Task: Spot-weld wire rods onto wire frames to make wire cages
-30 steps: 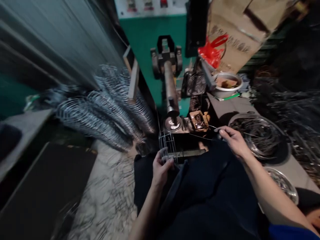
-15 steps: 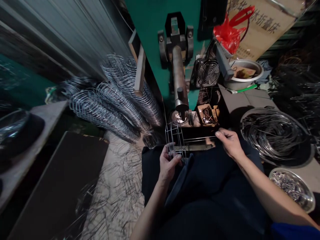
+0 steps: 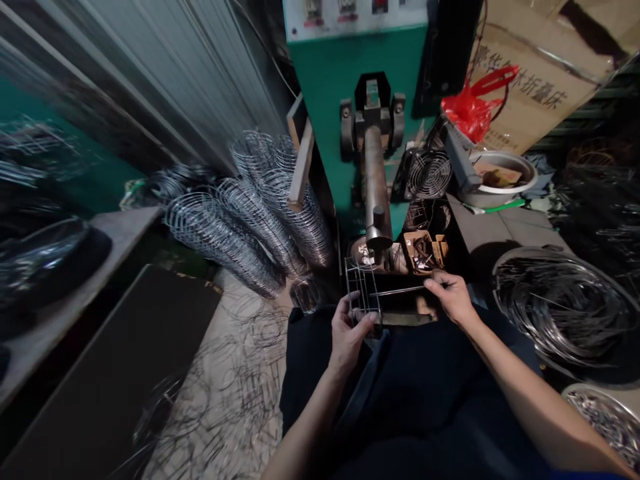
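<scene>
My left hand (image 3: 351,333) grips the lower part of a small wire frame (image 3: 364,283) between thumb and fingers, above my lap. To its right, my right hand (image 3: 451,297) pinches the end of a thin wire rod (image 3: 400,291). The rod lies nearly level, its left end at the frame's right side; whether they touch I cannot tell. Just behind the frame is the lower end of a metal cylinder (image 3: 379,227) on a green machine (image 3: 320,73).
Stacks of wire rings (image 3: 225,233) stand at the left. Rightward are a large tub of wires (image 3: 565,307), a bowl of small metal pieces (image 3: 603,420) and a pale basin (image 3: 510,190). A small fan (image 3: 427,175) sits beside the machine. Loose wires cover the floor (image 3: 235,353).
The view has shifted, so the machine appears lower and farther right. The rod's left end now sits closer to the wire frame, tilted slightly. Both hands keep their hold.
</scene>
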`<state>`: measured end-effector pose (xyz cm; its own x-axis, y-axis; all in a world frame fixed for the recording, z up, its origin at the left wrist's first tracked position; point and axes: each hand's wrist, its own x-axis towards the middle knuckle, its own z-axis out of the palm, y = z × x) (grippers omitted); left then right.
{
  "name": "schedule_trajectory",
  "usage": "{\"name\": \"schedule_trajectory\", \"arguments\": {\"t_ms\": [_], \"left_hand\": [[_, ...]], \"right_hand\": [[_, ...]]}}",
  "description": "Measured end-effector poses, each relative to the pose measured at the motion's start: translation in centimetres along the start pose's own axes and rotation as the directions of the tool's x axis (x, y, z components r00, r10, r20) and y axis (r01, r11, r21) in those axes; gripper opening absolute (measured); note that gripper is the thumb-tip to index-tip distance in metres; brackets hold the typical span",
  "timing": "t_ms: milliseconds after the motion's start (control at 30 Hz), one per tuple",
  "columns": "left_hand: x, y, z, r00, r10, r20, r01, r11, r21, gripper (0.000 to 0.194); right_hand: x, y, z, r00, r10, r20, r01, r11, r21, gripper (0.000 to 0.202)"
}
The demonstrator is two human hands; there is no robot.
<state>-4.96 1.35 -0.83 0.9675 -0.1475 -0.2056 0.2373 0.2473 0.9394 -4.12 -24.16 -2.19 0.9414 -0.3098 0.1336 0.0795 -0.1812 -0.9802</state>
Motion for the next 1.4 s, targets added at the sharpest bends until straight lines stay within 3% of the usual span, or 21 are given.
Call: {"name": "schedule_trajectory", "arguments": {"t_ms": [367, 800, 1100, 1400], "left_hand": [[1.9, 0.1, 0.2, 1.000, -0.004, -0.010, 0.004, 0.999, -0.050, 0.067], [4.5, 0.5, 1.0, 0.999, 0.032, -0.013, -0.032, 0.999, -0.041, 0.067], [5.3, 0.6, 1.3, 0.999, 0.052, -0.002, -0.052, 0.997, -0.056, 0.067], [6.0, 1.0, 1.5, 0.999, 0.043, 0.025, -0.041, 0.996, -0.079, 0.068]], "right_hand": [[3.1, 2.9, -0.8, 0.998, -0.029, 0.060, 0.029, 1.000, 0.009, 0.056], [5.6, 1.5, -1.1, 0.996, -0.063, 0.065, 0.066, 0.997, -0.038, 0.057], [6.4, 2.8, -1.6, 0.993, -0.093, 0.072, 0.095, 0.995, -0.027, 0.056], [6.7, 2.3, -1.6, 0.995, -0.075, 0.068, 0.079, 0.996, -0.047, 0.058]]}}
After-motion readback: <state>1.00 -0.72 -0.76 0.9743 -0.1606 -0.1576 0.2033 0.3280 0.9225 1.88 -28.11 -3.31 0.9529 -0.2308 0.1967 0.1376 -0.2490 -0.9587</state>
